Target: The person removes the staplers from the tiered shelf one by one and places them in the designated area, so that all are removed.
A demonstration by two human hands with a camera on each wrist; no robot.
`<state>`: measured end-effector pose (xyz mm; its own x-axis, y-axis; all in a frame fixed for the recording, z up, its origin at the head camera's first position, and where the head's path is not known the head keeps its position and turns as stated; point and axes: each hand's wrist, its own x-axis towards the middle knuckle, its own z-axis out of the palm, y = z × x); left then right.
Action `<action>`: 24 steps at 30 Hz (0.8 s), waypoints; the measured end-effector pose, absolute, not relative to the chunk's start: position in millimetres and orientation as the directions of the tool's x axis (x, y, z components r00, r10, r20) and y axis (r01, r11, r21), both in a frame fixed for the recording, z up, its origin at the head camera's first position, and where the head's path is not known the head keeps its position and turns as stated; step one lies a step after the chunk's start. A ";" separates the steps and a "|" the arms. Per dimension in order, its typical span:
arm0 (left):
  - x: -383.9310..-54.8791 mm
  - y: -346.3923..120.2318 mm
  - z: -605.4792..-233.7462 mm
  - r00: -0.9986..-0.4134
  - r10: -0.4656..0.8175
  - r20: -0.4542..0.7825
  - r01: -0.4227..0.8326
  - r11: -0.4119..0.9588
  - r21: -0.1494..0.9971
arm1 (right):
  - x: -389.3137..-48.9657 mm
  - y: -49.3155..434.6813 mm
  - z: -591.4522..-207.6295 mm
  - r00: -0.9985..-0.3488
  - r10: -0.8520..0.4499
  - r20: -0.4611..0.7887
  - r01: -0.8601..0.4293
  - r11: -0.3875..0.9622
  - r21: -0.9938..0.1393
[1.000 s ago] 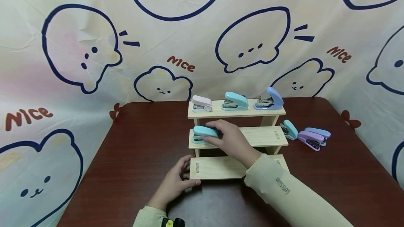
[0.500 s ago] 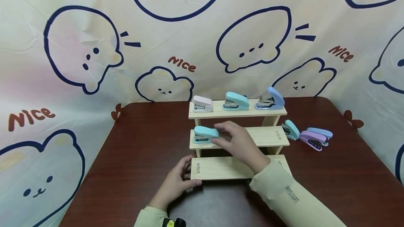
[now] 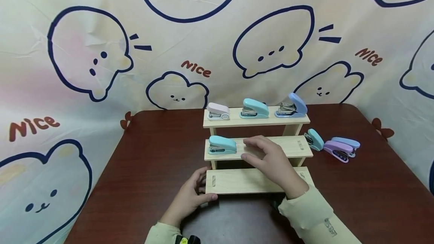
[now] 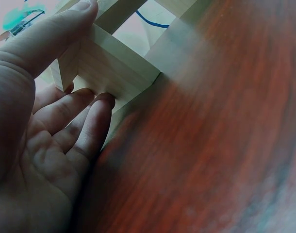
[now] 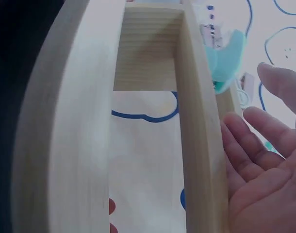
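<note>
A turquoise stapler (image 3: 222,145) sits on the left end of the middle tier of a stepped wooden rack (image 3: 237,182). To its right, my right hand (image 3: 271,159) hovers over that tier, thumb and fingers apart and holding nothing; the right wrist view shows the spread fingers and part of the turquoise stapler (image 5: 228,63). My left hand (image 3: 191,195) holds the left end of the lowest tier, thumb at its front corner; in the left wrist view its fingertips touch the side panel (image 4: 119,70). Along the top tier stand a white stapler (image 3: 218,112), a turquoise stapler (image 3: 255,109) and a blue stapler (image 3: 293,106).
Right of the rack, a turquoise stapler (image 3: 315,139), a purple stapler (image 3: 338,150) and a blue stapler (image 3: 349,142) lie close together on the dark wooden table (image 3: 142,161). A printed cloth (image 3: 217,48) hangs behind.
My right hand has let go of the turquoise stapler on the middle tier and drawn away to the right. The left hand keeps its place on the rack.
</note>
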<state>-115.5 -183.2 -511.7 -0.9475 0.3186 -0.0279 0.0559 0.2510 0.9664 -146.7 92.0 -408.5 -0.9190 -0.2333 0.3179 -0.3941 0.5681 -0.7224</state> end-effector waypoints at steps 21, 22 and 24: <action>-114.1 -183.3 -509.4 -0.951 0.306 -0.032 0.051 0.259 0.965 | -119.3 148.3 -380.1 -0.828 -0.236 0.509 -0.549 0.533 -0.644; -113.8 -183.2 -509.3 -0.952 0.306 -0.032 0.051 0.259 0.965 | -118.3 151.6 -378.7 -0.830 -0.218 0.514 -0.542 0.533 -0.649; -112.8 -183.2 -509.0 -0.952 0.304 -0.033 0.050 0.261 0.964 | -117.3 158.3 -376.4 -0.833 -0.184 0.522 -0.532 0.529 -0.662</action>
